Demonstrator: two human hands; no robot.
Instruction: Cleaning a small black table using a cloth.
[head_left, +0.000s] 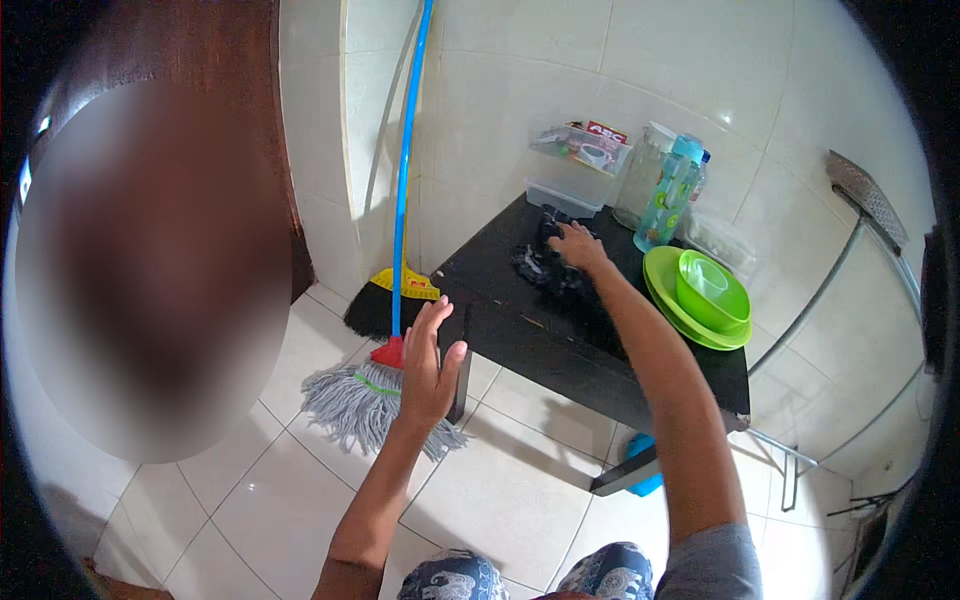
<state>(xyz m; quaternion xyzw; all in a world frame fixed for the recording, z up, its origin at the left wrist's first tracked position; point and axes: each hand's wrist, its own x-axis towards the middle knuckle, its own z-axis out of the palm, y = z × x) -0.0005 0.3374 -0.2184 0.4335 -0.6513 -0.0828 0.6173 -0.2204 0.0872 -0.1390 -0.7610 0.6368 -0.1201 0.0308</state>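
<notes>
My right hand (579, 246) reaches across a low black table (517, 330). Its fingers are on a crumpled black bundle (536, 262), which looks like a plastic bag or a cloth; the fingertips are partly lost against it. Raised in front of the table's left corner, my left hand (431, 371) holds nothing, its thumb apart from the fingers. Small light scraps (532, 321) lie on the tabletop near its front edge.
At the table's back stand clear plastic containers (577, 172), a glass jar (641, 176) and a blue-capped bottle (667, 199). Green bowls and plates (664, 289) sit right. A grey string mop (352, 409) and a black broom (375, 311) stand left. A metal rack (814, 292) is right.
</notes>
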